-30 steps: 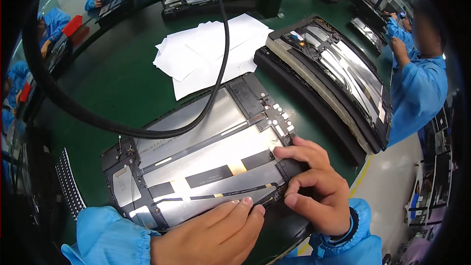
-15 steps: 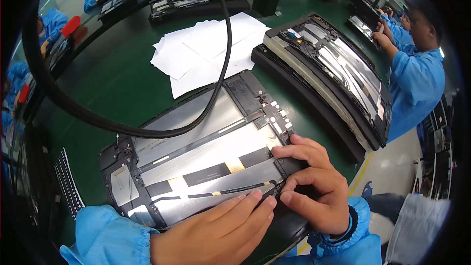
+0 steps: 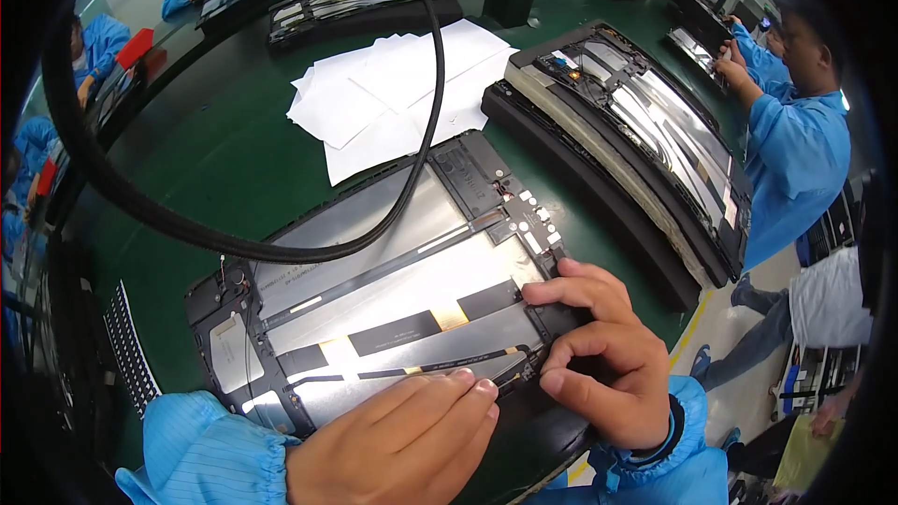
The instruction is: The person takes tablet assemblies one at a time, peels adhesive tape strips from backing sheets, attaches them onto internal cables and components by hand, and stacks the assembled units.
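An opened tablet (image 3: 374, 285) lies slanted on the green bench, its silver battery cells, black flat cable and small circuit board exposed. My left hand (image 3: 398, 435) rests along its near edge. The fingers are stretched out, with their tips by the flat cable (image 3: 402, 368) near the right corner; nothing shows in them. At the tablet's right end, my right hand (image 3: 608, 360) is curled round the edge, index fingertip on the black frame. Its thumb and another finger are bent close together at the near corner; anything between them is hidden.
White paper sheets (image 3: 398, 84) lie beyond the tablet. At right stands a stack of similar opened devices (image 3: 627, 145) with black foam (image 3: 599, 196). A thick black cable (image 3: 440, 65) loops over the bench. A co-worker in blue (image 3: 795, 159) is at the right.
My left fingertips have slid a little left, away from the right corner, uncovering more of the tablet's edge. My right hand has hardly moved. A person's legs at right show more.
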The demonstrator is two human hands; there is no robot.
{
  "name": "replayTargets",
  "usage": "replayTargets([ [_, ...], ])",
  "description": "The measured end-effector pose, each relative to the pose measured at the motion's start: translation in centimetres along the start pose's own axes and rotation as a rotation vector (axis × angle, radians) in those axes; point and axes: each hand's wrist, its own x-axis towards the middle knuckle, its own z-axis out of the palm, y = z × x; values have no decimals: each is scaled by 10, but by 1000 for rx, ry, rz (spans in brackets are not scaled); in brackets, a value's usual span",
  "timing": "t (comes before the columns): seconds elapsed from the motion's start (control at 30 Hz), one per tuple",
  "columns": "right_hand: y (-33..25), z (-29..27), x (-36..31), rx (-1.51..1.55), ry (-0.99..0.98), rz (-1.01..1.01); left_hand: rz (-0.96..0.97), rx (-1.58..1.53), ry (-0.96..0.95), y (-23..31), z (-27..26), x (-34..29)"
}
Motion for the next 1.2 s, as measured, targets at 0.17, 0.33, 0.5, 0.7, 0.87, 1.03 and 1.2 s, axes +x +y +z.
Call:
replayTargets([
  [0.17, 2, 0, 0, -16, 10, 2, 68, 7, -54, -4, 1, 0],
  [0.33, 0, 0, 2, -64, 26, -17, 117, 92, -176, -2, 1, 4],
  [0.5, 10, -15, -6, 117, 105, 16, 143, 126, -199, -2, 2, 5],
  [0.7, 4, -4, -4, -9, 116, -120, 152, 162, -214, -1, 0, 4],
  [0.87, 0, -4, -3, -264, 69, -189, 151, 158, -212, -2, -2, 5],
  [1.03, 0, -2, -3, -260, 57, -212, 161, 164, -201, 0, 0, 3],
  [1.2, 0, 2, -1, -273, 66, -255, 160, 167, -196, 0, 0, 2],
])
